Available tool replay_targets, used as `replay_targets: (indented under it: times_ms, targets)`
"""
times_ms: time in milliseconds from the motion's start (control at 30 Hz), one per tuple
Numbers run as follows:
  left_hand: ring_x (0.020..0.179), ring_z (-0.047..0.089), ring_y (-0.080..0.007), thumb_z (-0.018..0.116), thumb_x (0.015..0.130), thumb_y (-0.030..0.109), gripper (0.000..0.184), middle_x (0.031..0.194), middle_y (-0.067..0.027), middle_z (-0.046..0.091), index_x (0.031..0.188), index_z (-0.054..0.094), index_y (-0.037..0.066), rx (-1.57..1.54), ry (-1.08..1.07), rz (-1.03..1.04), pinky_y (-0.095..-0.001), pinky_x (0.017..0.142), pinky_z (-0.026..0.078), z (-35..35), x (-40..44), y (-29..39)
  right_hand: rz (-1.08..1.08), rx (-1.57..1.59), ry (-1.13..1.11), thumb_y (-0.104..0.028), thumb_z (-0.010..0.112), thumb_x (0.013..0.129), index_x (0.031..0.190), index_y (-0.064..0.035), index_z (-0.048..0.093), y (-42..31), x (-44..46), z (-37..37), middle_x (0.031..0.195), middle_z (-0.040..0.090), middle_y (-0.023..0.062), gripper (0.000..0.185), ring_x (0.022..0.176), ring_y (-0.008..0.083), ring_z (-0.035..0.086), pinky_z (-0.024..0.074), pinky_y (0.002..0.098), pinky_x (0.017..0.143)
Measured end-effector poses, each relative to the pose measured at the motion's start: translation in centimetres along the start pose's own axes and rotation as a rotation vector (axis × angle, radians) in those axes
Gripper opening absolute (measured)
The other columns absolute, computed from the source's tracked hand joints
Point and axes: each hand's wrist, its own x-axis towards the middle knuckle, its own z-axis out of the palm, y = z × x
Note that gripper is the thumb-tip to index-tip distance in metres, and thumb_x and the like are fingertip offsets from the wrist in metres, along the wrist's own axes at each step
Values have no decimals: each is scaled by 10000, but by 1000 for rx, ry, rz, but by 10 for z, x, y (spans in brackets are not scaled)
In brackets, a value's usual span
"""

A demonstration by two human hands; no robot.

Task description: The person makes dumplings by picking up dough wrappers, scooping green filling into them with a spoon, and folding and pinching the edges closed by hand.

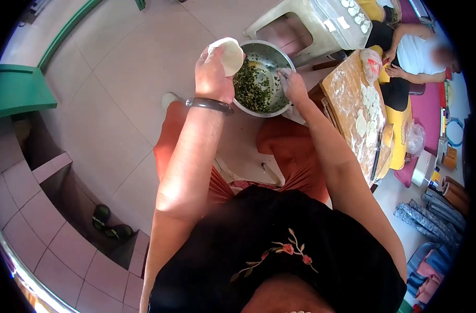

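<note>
My left hand [213,73], with a dark bangle [209,106] at the wrist, holds a round, pale dumpling wrapper [231,56] beside the metal bowl's left rim. Chopped green filling [251,89] lies mostly in the left part of the bowl [270,111]; bare metal shows to its right. Over the bowl's right rim is my right hand [292,83], its fingers closed and whitish with what looks like flour. Whatever those fingers grip is hidden or too small to make out. The bowl sits in front of my knees.
To the right stands a floured wooden board [347,86] with several wrappers [371,99] and a dark stick-like thing [376,159]. A plastic stool [300,10] bears a clear tray [347,28] of dumplings. Another person [413,52] sits beyond the board. Green furniture [19,93] is at left.
</note>
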Motion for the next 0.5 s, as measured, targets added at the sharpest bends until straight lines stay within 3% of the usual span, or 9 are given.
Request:
replay_targets:
  times_ms: [100,233,333,433,500]
  targets:
    - [904,600,-262,467,934,99,226,1029,-138,566,1101,506,-49,25,25,-19,-383,790,550,3,-3,2,-127,-22,34,-88,545,860,1050,-91,649,-10,20,8,1061,611,166,217,936,370,583,475,398,815]
    - [982,576,-254,471,925,134,261,1061,-133,579,1121,520,-31,47,8,-1,-409,904,494,1,2,1,-533,-67,-51,-73,551,823,1048,-98,624,-42,26,25,964,611,144,238,901,333,593,506,395,749]
    - [984,576,-254,464,929,134,261,1071,-139,579,1121,520,-34,44,-15,-2,-407,901,494,2,1,-1,-703,-62,-126,-74,543,824,999,-80,609,-62,9,29,898,605,134,187,857,317,604,517,389,704]
    - [993,575,-255,458,931,133,264,1081,-143,579,1125,517,-37,90,-11,-6,-408,898,494,3,0,-1,-578,45,-196,-84,563,819,978,-63,608,-54,-2,36,878,609,137,166,831,323,607,514,400,705]
    - [1000,572,-257,455,930,126,268,1084,-145,578,1132,511,-40,82,-16,0,-408,897,495,2,1,-3,-295,325,-103,-130,560,864,970,-51,623,-50,-10,44,897,638,159,146,832,349,610,504,402,714]
